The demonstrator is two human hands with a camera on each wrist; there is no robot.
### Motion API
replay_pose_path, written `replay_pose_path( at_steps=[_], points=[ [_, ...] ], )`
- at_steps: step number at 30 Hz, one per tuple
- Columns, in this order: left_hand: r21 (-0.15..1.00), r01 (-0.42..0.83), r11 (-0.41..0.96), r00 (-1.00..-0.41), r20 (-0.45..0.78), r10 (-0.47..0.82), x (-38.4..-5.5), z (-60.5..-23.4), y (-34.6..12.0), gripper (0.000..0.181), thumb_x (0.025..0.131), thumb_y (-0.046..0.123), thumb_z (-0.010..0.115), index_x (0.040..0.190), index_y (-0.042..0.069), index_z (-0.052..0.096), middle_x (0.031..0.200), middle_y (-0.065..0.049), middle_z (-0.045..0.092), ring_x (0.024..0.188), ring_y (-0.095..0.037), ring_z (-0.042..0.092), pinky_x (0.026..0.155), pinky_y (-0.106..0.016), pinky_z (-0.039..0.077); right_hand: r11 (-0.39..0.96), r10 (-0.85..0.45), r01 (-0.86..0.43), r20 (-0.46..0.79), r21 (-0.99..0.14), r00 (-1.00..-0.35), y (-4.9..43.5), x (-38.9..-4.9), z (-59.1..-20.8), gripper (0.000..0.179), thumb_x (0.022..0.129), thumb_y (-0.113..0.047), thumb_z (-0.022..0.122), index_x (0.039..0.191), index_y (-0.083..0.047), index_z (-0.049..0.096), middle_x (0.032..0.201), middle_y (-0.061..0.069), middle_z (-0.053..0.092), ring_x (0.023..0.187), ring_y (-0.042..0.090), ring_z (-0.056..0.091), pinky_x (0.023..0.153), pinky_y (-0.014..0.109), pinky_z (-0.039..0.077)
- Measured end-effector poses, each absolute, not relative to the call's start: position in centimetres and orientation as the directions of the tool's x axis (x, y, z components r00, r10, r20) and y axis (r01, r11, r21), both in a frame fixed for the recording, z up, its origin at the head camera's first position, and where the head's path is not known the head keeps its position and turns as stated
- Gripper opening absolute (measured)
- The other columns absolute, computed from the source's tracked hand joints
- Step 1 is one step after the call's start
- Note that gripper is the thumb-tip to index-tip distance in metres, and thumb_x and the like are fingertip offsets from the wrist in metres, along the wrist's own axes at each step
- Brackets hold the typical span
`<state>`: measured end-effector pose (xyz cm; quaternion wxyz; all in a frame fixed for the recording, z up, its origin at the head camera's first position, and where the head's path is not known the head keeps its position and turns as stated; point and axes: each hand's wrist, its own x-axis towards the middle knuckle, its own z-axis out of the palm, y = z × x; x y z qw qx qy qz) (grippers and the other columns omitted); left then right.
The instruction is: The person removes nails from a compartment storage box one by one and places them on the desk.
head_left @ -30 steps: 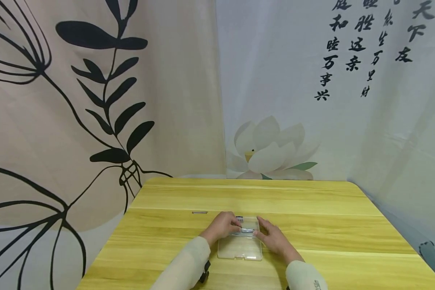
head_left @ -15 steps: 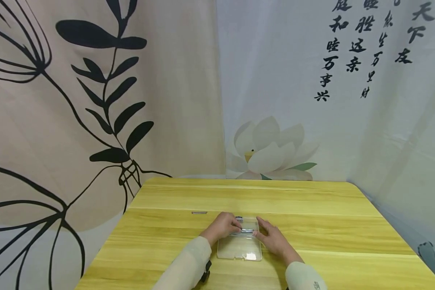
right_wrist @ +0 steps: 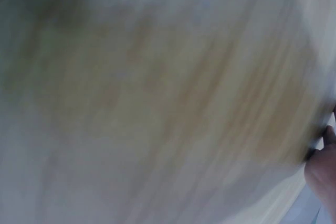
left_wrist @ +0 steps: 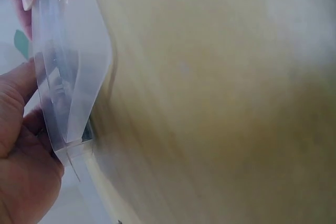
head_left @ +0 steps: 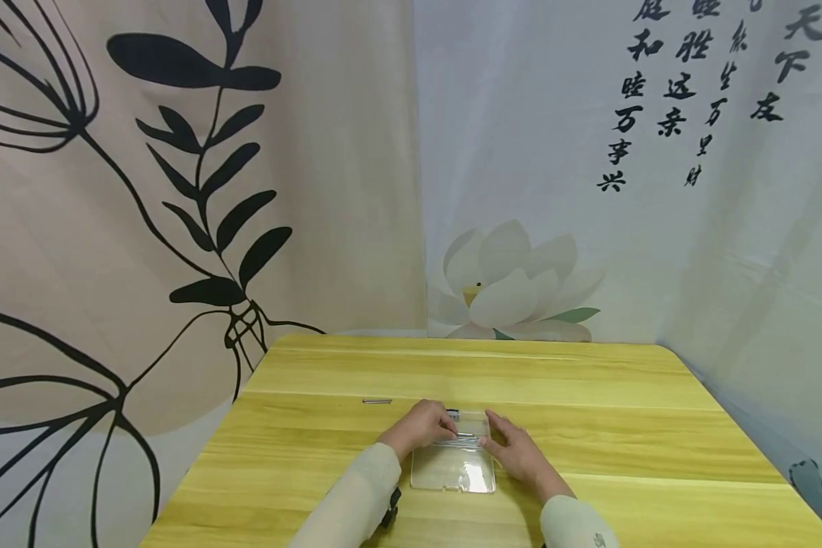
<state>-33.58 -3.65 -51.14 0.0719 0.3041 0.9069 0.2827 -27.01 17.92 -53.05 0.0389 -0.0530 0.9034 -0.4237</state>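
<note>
Step, judged: settling slim metallic pieces [head_left: 467,436] in the unfolded clear plastic case [head_left: 454,470], mid-table | left hand [head_left: 421,425]: bent fingers at pieces' left ends, grip unclear | right hand [head_left: 518,449]: loosely spread, touching case's right edge | next calls for: case steady, pieces flat

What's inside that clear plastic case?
Thin silvery pieces show in the far half of the clear case, plus something small and dark near its far edge. The left hand hides the far half's left side.
</note>
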Motion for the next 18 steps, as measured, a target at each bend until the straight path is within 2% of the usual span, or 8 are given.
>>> replay_pose_path(
  at_steps=[6,15,18],
  points=[
    [0.546,0.508,0.666,-0.803,0.02,0.596,-33.53,-50.91,-3.55,0.005,0.086,0.012,0.078,0.088,0.014,0.081,0.079,0.011,0.057,0.074,-0.003,0.049,0.07,-0.021,0.044,0.633,-0.131,-0.064,-0.026,-0.772,-0.991,17.93,-26.94,-53.0,0.061,0.1,-0.032,0.06,0.153,-0.009,0.038,0.151,0.018,0.042,0.144,0.047,0.02,0.111,0.067,0.01],
    [0.481,0.526,0.702,-0.796,-0.012,0.605,-33.49,-50.69,-3.3,0.006,0.088,0.013,0.077,0.083,0.015,0.08,0.079,0.012,0.063,0.072,-0.001,0.052,0.07,-0.019,0.047,0.631,-0.129,-0.07,-0.016,-0.773,-0.991,17.91,-26.88,-53.04,0.062,0.099,-0.031,0.061,0.153,-0.009,0.038,0.151,0.018,0.041,0.144,0.047,0.02,0.112,0.065,0.01],
    [0.47,0.535,0.702,-0.792,-0.011,0.611,-33.46,-50.6,-3.36,0.005,0.088,0.014,0.076,0.084,0.015,0.079,0.078,0.012,0.06,0.072,-0.001,0.051,0.07,-0.02,0.046,0.63,-0.129,-0.069,-0.016,-0.774,-0.992,17.92,-26.85,-52.99,0.062,0.099,-0.03,0.061,0.153,-0.009,0.038,0.151,0.018,0.041,0.144,0.047,0.02,0.112,0.066,0.01]
  ],
)
